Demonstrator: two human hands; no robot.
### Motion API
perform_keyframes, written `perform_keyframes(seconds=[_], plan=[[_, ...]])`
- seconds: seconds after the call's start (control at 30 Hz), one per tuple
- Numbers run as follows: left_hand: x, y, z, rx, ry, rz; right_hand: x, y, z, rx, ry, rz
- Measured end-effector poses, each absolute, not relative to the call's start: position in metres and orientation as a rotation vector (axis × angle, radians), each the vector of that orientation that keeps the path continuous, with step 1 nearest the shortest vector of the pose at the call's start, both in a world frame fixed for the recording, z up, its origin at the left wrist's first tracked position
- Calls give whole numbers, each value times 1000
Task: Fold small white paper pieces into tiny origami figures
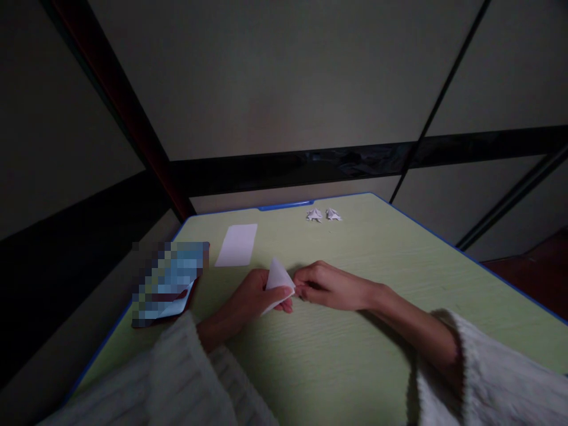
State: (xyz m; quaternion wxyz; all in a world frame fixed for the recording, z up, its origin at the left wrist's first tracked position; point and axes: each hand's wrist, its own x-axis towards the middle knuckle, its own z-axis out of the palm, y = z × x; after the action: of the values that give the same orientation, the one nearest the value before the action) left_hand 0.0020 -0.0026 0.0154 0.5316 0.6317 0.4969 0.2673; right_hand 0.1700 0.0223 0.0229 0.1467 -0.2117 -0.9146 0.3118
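Note:
A folded piece of white paper [277, 277] with a pointed top is held just above the table. My left hand [252, 299] grips it, thumb across the front and fingers behind. At the paper's right corner, the curled fingertips of my right hand [331, 286] pinch the edge. Two small folded paper figures, one on the left [314, 215] and one on the right [332, 215], sit near the table's far edge. Flat to the left of my hands lies a stack or sheet of white paper [236, 245].
The light green table [390, 248] has a blue rim. On its left side a tablet-like device in a dark red case [171, 284] shows a blurred-out screen. Behind the table stand panelled cabinet doors [284, 83] with a dark glossy band.

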Motion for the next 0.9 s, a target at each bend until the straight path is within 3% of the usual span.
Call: perform_keyframes(seconds=[0.53,0.9], plan=[[-3,-6,14,1504,1070,585,170,20,20,-612,-2351,1563],[-3,-7,17,1621,1073,540,169,16,20,-528,-2584,1096]])
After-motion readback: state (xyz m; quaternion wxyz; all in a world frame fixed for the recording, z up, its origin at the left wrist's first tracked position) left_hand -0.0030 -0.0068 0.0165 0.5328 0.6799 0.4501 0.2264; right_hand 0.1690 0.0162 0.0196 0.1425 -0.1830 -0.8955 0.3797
